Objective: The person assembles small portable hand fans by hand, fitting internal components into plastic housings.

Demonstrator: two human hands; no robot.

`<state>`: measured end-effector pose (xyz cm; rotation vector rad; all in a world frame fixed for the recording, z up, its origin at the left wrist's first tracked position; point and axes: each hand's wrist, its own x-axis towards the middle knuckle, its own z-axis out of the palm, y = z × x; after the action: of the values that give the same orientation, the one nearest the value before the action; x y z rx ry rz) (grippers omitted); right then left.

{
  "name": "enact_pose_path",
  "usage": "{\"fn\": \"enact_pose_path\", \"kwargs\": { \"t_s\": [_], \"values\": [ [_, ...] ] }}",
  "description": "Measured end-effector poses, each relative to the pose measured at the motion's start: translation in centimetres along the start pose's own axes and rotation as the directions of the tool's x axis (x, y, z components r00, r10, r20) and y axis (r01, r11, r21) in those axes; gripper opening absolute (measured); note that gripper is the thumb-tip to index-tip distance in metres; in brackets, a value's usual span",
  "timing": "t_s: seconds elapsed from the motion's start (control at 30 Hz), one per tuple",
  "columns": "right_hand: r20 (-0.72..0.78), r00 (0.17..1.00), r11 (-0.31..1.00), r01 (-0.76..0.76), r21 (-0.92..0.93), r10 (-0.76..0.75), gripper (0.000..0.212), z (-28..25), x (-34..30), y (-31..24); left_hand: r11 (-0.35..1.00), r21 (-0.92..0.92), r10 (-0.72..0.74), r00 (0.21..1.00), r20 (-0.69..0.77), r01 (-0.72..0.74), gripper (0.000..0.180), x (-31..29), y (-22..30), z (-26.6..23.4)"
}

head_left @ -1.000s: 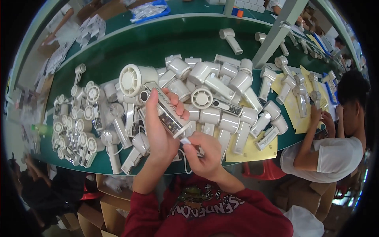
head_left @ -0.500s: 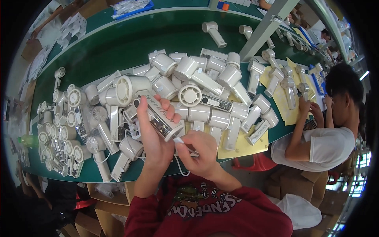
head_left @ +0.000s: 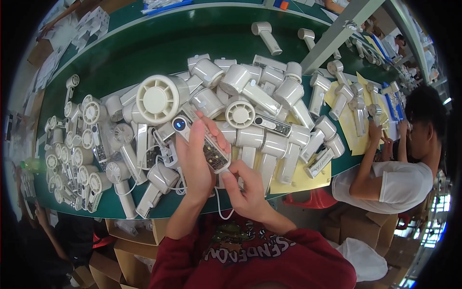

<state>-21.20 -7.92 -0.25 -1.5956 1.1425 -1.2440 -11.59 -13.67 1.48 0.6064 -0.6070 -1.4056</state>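
The fan now faces us more squarely. Our left hand wraps its handle; our right hand pinches the cable by its end.

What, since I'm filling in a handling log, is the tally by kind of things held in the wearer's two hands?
Handheld fan, lit display, in the left hand: 1
White cable, plug end in the right hand: 1
Total: 2

I'm getting soft, even light, glare on the piled white fans, a glowing blue display, dimness below the surface, washed-out patches lower right, and bent, smeary edges.
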Motion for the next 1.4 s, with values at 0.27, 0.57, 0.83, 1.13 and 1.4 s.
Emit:
{"fn": "enact_pose_path", "kwargs": {
  "t_s": [0.27,0.57,0.83,1.13,1.4],
  "values": [
    [0.043,0.997,0.995,-0.068,0.071,0.066,0.013,-0.5,-0.3,1.1,0.988,0.154,-0.03,0.982,0.184,0.001,0.036,0.3,0.7,-2.0],
    [0.032,0.99,0.989,-0.136,0.058,0.135,0.014,-0.7,-0.2,0.8,0.94,0.338,-0.079,0.994,0.078,0.048,0.04,0.5,0.9,-1.7],
    [0.014,0.994,0.993,-0.11,0.043,0.11,0.015,-0.3,-0.2,1.5,0.943,0.331,-0.09,0.99,0.109,0.049,0.039,0.7,0.9,-2.4],
    [-0.045,0.992,0.987,-0.116,0.113,0.121,0.017,-0.5,-0.3,1.8,0.954,0.273,-0.195,0.951,0.24,0.127,0.05,0.7,1.2,-2.9],
    [-0.11,0.994,1.0,-0.024,-0.013,0.023,0.013,0.7,0.5,2.4,0.987,0.042,-0.156,0.988,-0.013,0.156,0.051,0.6,1.2,-0.9]
  ]
}}
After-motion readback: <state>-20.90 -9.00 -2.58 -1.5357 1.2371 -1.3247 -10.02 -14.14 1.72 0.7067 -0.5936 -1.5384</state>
